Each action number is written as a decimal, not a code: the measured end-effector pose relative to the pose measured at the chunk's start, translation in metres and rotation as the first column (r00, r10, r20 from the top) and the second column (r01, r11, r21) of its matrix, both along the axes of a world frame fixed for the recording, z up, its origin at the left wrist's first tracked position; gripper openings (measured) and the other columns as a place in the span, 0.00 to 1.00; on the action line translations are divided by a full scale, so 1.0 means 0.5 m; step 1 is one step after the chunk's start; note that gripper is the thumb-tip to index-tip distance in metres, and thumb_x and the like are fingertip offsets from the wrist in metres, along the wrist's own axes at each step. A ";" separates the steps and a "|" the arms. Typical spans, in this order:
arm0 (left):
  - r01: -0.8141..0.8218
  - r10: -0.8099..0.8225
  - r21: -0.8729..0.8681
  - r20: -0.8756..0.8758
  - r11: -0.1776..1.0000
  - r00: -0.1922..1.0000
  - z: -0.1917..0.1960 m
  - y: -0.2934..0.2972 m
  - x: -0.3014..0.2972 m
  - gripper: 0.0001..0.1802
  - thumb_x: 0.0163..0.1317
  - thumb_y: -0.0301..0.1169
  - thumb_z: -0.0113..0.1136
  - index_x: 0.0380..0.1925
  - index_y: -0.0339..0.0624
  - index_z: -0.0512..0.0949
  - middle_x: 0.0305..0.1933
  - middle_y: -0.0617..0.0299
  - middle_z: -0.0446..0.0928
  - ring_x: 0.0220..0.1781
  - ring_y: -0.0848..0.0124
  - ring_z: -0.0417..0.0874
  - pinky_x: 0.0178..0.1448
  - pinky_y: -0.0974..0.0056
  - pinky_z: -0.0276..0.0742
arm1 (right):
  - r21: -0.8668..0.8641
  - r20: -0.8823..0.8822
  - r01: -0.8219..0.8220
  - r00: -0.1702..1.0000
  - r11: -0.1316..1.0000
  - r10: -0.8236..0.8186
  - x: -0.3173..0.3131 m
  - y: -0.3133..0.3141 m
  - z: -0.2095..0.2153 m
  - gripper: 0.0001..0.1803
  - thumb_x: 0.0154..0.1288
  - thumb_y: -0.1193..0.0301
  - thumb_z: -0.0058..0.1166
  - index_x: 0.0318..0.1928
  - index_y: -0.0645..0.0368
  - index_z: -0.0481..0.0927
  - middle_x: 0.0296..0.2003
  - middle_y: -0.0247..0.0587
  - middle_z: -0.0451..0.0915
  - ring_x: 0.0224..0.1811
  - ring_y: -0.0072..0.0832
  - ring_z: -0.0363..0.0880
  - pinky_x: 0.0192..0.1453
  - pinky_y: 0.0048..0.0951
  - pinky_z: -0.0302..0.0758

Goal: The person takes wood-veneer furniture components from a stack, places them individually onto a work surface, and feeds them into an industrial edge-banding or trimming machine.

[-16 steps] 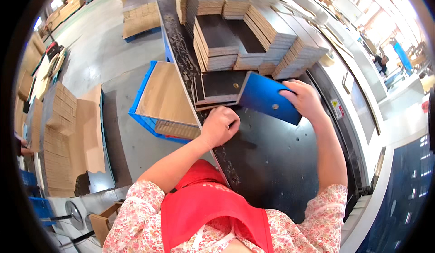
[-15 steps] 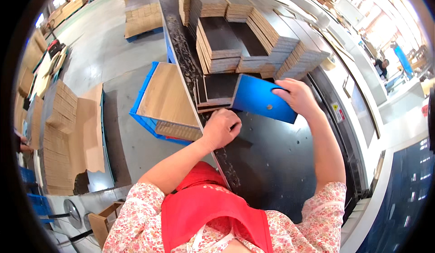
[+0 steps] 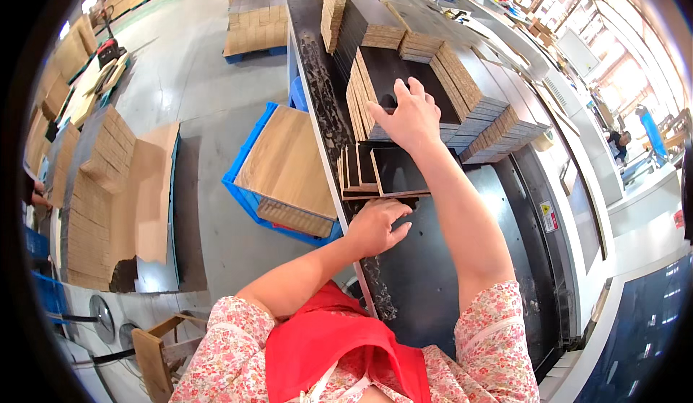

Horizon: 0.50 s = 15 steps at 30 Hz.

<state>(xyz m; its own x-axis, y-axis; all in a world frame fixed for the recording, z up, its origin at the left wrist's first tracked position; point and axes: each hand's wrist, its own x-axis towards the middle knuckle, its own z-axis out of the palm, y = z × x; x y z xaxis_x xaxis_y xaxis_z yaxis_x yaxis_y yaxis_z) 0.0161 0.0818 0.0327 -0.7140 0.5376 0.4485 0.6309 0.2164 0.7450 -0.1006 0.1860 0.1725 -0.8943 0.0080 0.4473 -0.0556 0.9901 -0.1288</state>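
My right hand (image 3: pixel 413 118) is over a stack of dark-faced panels (image 3: pixel 390 67) with light brown edges. Its thumb and fingers are spread, and no panel is in its grasp; whether the fingertips touch the top panel I cannot tell. Nearer to me, several thin dark panels (image 3: pixel 399 172) lie overlapping, with their left edges stepped. My left hand (image 3: pixel 377 228) is just below their near edge, thumb and fingers apart, holding nothing. The fingertips are close to that edge; contact is hard to make out.
More panel stacks (image 3: pixel 468 78) stand farther back on the black worktable (image 3: pixel 433 259). Left of it, a blue crate (image 3: pixel 238 194) carries wood-grain boards (image 3: pixel 285 150). A cardboard-lined pallet of boards (image 3: pixel 101 208) stands farther left. Light-coloured machinery (image 3: pixel 574 186) runs along the right.
The blue-looking panel with a hole has left my right hand, which has moved away to the farther stack, fingers spread. My left hand's fingers have uncurled. The view has shifted slightly.
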 end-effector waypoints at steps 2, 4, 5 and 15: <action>-0.026 0.026 0.012 0.014 1.000 1.000 0.007 -0.001 0.005 0.14 0.62 0.34 0.66 0.46 0.41 0.83 0.48 0.53 0.84 0.55 0.53 0.82 0.62 0.53 0.74 | -0.136 -0.060 -0.040 0.998 0.990 0.032 -0.003 0.005 -0.001 0.39 0.62 0.46 0.61 0.65 0.60 0.76 0.68 0.58 0.68 0.67 0.56 0.70 0.69 0.52 0.68; -0.017 0.017 0.005 0.016 1.000 1.000 0.013 -0.001 0.005 0.13 0.62 0.33 0.65 0.45 0.41 0.83 0.48 0.53 0.85 0.55 0.53 0.83 0.62 0.53 0.75 | -0.303 -0.158 -0.079 0.987 0.950 0.031 -0.003 0.027 0.002 0.37 0.64 0.48 0.60 0.64 0.62 0.77 0.66 0.60 0.70 0.67 0.54 0.71 0.69 0.50 0.69; -0.013 0.013 0.016 0.019 1.000 1.000 0.013 0.002 0.006 0.13 0.62 0.33 0.66 0.44 0.41 0.83 0.47 0.53 0.85 0.54 0.53 0.83 0.61 0.53 0.75 | -0.438 -0.276 -0.152 0.961 0.886 0.028 0.001 0.042 0.005 0.32 0.68 0.52 0.56 0.62 0.66 0.78 0.61 0.56 0.76 0.62 0.47 0.76 0.64 0.46 0.73; 0.028 -0.020 0.119 -0.071 0.993 0.997 0.011 0.007 -0.009 0.08 0.58 0.28 0.67 0.37 0.39 0.85 0.41 0.52 0.85 0.46 0.53 0.86 0.53 0.55 0.80 | -0.687 -0.496 -0.357 0.867 -0.633 0.049 0.485 0.186 -0.015 0.35 0.72 0.47 0.54 0.71 0.55 0.67 0.64 0.48 0.75 0.64 0.51 0.76 0.67 0.52 0.75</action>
<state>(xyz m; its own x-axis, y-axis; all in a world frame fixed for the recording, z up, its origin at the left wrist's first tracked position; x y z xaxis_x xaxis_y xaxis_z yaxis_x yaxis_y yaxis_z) 0.0115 0.0853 0.0381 -0.6666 0.4937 0.5585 0.6858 0.1124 0.7191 0.1417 0.2788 0.1648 -0.9337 0.2968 0.2002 -0.3569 -0.7287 -0.5845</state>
